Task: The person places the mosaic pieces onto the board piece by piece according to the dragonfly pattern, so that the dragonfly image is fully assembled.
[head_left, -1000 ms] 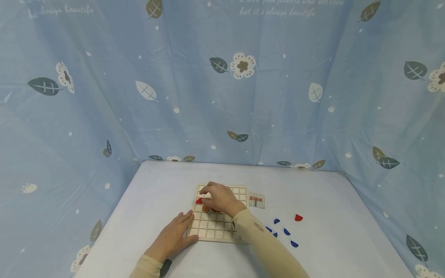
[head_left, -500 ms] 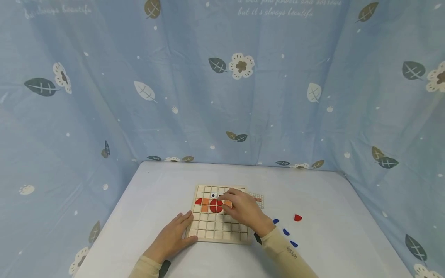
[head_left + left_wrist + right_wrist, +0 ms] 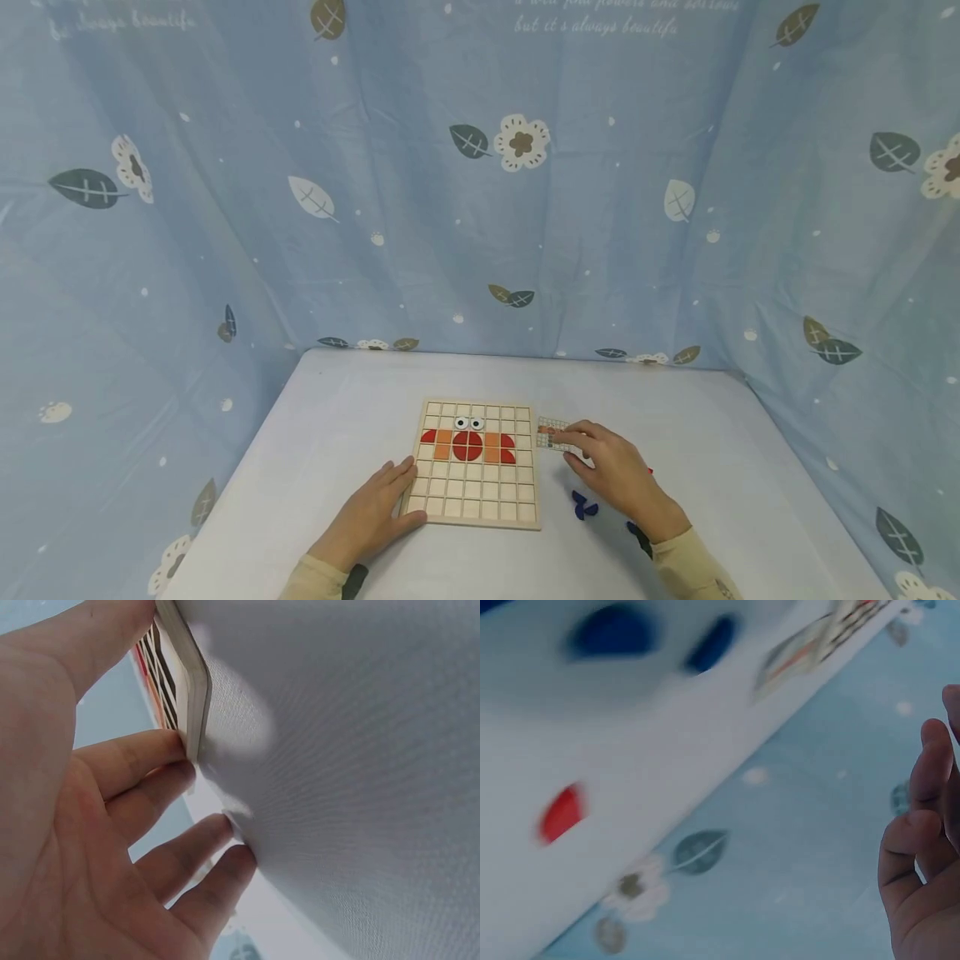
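A wooden grid board (image 3: 472, 500) lies on the table with flat pieces set in its upper half. Four-part red disc (image 3: 467, 446) sits below two round eye pieces (image 3: 469, 423), flanked by orange tiles (image 3: 442, 445) and small red pieces (image 3: 507, 457). My left hand (image 3: 372, 512) rests at the board's lower left corner, its fairly straight fingertips touching the edge. Over the right side, my right hand (image 3: 618, 471) hovers with loosely bent fingers and nothing visible between them, overlapping a small pattern card (image 3: 544, 442). Beneath it lie several blue curved pieces (image 3: 580, 497).
A loose red piece (image 3: 562, 814) lies on the white table, mostly hidden by my right hand in the head view. Another blue piece (image 3: 632, 527) is beside my right wrist. A blue patterned curtain (image 3: 480, 208) hangs behind the table.
My right hand has moved right, off the board and over to the card, uncovering the red, orange and eye pieces. My left hand stays at the board's corner.
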Demonstrator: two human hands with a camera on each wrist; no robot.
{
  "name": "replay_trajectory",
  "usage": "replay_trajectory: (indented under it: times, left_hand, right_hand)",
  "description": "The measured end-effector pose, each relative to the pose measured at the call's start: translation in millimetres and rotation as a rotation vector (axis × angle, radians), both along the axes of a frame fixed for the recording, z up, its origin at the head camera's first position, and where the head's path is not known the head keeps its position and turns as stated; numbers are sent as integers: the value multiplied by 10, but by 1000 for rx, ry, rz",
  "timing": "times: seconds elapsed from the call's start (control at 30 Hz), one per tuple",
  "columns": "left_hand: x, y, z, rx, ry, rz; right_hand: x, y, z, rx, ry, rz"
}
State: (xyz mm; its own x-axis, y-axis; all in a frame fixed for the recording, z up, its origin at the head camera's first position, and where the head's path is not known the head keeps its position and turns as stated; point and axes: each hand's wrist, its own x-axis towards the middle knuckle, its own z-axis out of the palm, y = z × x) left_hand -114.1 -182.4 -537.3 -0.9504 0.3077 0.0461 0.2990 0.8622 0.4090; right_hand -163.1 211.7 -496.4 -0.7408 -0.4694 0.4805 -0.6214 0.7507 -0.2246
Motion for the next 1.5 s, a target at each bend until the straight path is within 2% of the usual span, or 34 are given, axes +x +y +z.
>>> replay_trajectory:
  times: [0.3, 0.6, 0.8, 1.13, 1.5]
  left_hand:
    - [5, -12, -3, -10, -5, 10]
    - [19, -17, 1, -6, -21, 7]
    - [-1, -34, -25, -21, -15, 15]
    - [-7, -10, -9, -10, -10, 12]
    - [0, 5, 0, -3, -28, 6]
  right_hand:
    - [26, 570, -107, -15, -76, -168]
    - [71, 912, -155, 68, -122, -207]
    - [55, 994, -213, 144, -162, -209]
    - [29, 1032, -269, 192, -347, -253]
    - [13, 1037, -303, 207, -325, -240]
